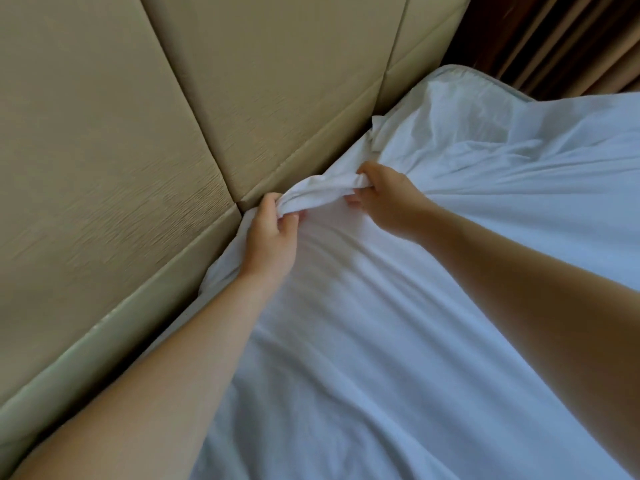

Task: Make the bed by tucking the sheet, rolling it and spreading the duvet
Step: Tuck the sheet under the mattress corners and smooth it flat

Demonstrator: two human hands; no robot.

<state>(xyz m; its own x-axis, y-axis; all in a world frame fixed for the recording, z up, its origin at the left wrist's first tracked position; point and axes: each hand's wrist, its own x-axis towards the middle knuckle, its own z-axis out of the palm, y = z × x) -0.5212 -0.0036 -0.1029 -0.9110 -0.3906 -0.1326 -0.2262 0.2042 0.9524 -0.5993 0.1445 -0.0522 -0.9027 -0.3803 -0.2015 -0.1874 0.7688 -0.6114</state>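
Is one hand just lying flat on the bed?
No, the left hand and the right hand both grip a bunched-up edge of the white sheet beside the padded headboard.

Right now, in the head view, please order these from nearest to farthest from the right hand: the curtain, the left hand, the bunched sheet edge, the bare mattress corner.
1. bunched sheet edge: gripped by the right hand.
2. left hand: to its left, gripping the same fold.
3. bare mattress corner: farther up the bed.
4. curtain: behind that corner.
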